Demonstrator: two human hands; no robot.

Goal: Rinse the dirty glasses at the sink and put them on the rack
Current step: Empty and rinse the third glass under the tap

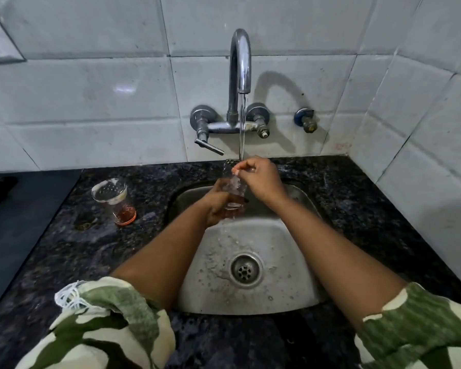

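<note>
Now two glasses: one (233,187) gripped (both hands), one (114,199) on counter (64,249).

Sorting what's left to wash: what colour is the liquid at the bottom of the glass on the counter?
Orange-red, pooled at the bottom of the glass on the counter; seen in the head view.

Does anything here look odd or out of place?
Little stands out. A dirty glass with reddish dregs and foam stands on the counter, left of the sink. The right tap valve seems to lack a lever.
</note>
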